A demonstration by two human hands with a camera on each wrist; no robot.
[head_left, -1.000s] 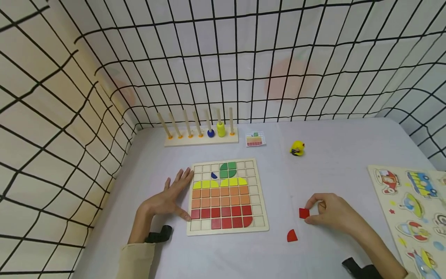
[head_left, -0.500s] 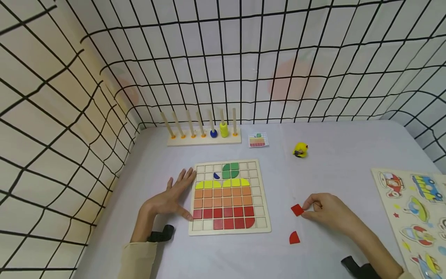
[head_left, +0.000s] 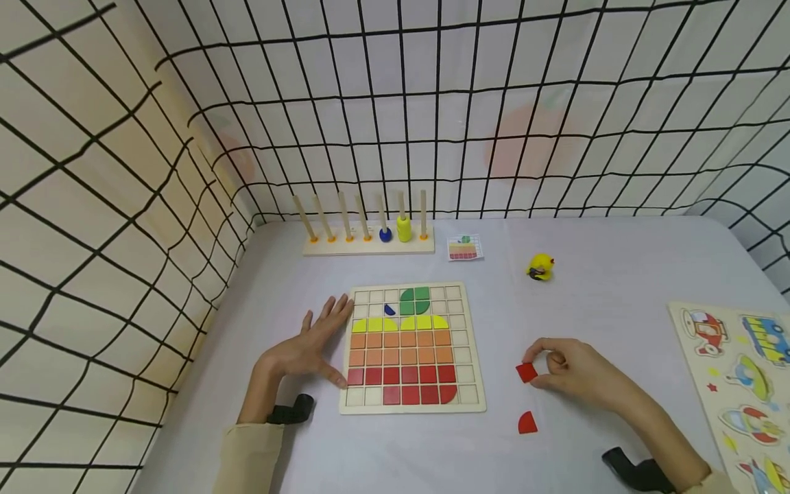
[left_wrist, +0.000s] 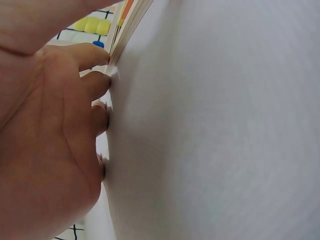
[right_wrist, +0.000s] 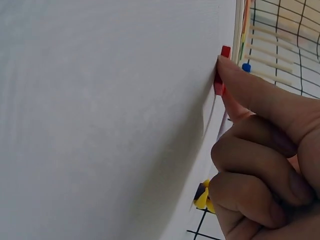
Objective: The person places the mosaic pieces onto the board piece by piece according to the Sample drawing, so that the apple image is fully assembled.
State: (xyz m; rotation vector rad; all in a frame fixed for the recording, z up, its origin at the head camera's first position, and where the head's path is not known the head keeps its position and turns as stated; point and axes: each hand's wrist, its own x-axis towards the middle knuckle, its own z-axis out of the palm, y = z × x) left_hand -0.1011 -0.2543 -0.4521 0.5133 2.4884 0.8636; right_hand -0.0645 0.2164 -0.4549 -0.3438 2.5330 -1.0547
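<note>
My left hand (head_left: 307,348) lies spread on the table, its fingertips and thumb against the left edge of a wooden grid board (head_left: 479,401). Colored tiles fill part of the board: green at the top, yellow and orange rows in the middle, red rows below. A small blue tile (head_left: 389,309) sits beside the green ones. To the right of the board, my right hand (head_left: 570,370) pinches a red square tile (head_left: 526,372) between thumb and index finger, the other fingers curled in. A red quarter-round tile (head_left: 527,423) lies on the table just below it.
Behind the board stands a wooden peg rack (head_left: 370,250) with blue and yellow beads. A small pattern card (head_left: 465,248) and a yellow toy duck (head_left: 540,267) are to its right. A picture puzzle board (head_left: 710,384) lies at the far right. Black netting (head_left: 437,142) surrounds the table.
My right hand has turned the red square tile and keeps it pinched, shifting slightly toward the board relative to the loose red tile. My left hand stays at the board's edge. The head view has shifted a little.
</note>
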